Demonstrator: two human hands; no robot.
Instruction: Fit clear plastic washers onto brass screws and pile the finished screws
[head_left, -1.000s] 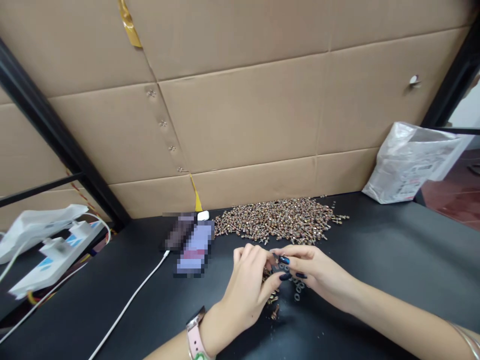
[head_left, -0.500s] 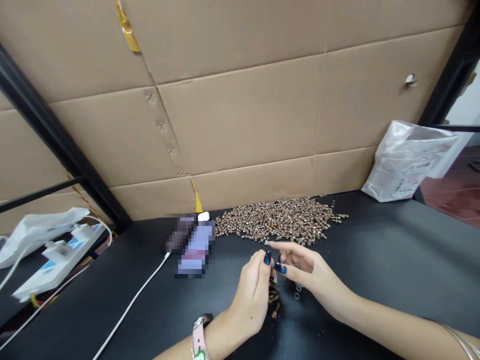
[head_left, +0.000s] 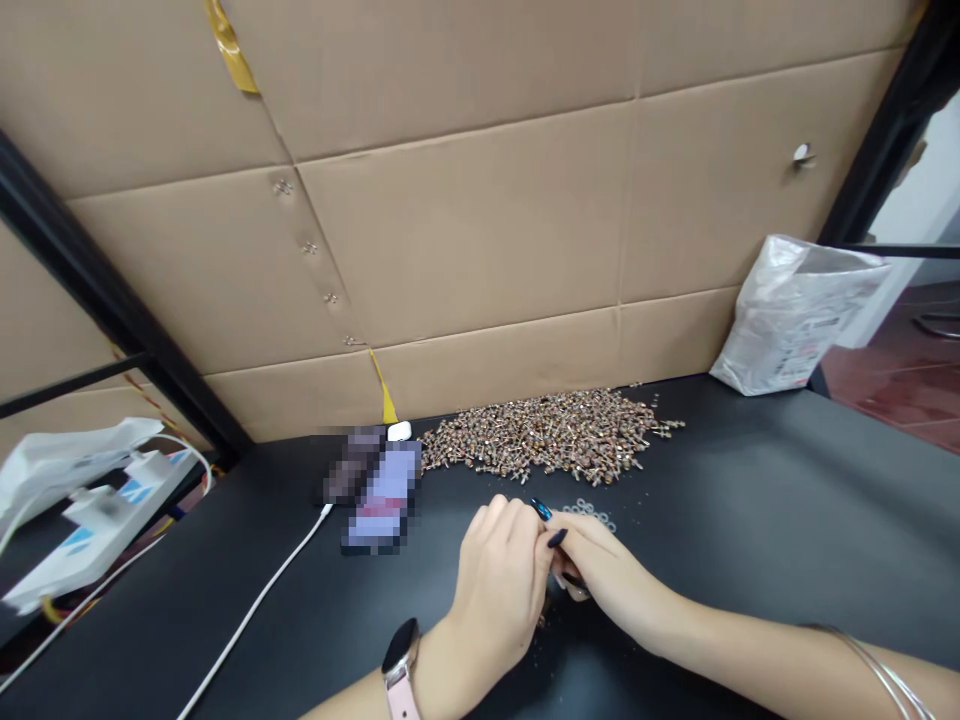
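1. Pinching in over the bench (head_left: pixel 787 520), the left fingers (head_left: pixel 504 527) and right fingers (head_left: pixel 592 548) meet at their dark nails. Whatever lies between them is hidden, so I cannot tell whether they are clamped on a small part or only touching.
2. Both hands angle inward so the fingertips can work together, which would suit something tiny. The left hand (head_left: pixel 495 590) curls with its knuckles up, and the right hand (head_left: pixel 619 590) reaches in from 3 o'clock, its fingers nearly level.
3. Rings that look like washers (head_left: pixel 589 512) lie at 1 o'clock, just beside the right fingers, probably set there to stay within easy reach.
4. Copper-coloured screws (head_left: pixel 540 435) form a wide heap at 12 o'clock, apart from the hands, near the bench's back edge. A few stray bits (head_left: pixel 541 620) lie under the hands at 6 o'clock, too small to name.
5. A watch (head_left: pixel 400 665) sits on the left wrist, bangles (head_left: pixel 874 675) on the right forearm.
6. Further out, a blurred phone (head_left: pixel 382 495) lies at 10 o'clock, with its white cable (head_left: pixel 255 600) running toward 8 o'clock. A power strip (head_left: pixel 97 530) sits at 9 o'clock, and a plastic bag (head_left: pixel 787 320) leans on the cardboard wall (head_left: pixel 465 240) at 1 o'clock, well apart.
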